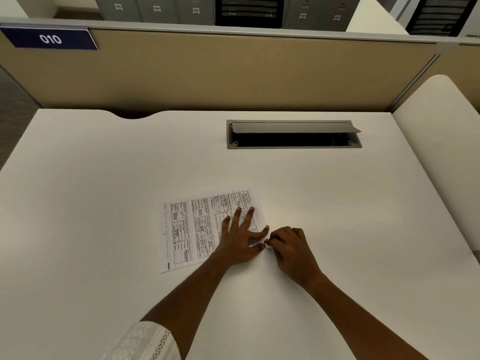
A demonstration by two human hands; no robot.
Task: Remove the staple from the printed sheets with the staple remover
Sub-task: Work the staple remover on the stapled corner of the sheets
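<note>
The printed sheets (192, 229) are pressed onto the surface (104, 203) by the flat, spread left hand (240, 240). The right hand (292, 246) is curled at their corner; whether anything is held cannot be told.

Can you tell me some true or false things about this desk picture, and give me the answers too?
1. The left hand lies flat, fingers spread, on the white printed sheets. True.
2. The right hand is far away from the sheets. False: its curled fingers are at the sheets' near right corner.
3. The grey rectangular cable hatch in the white desk is shut. False: its lid is tilted open over a dark gap.
4. The dark blue sign reads 010. True.
</note>
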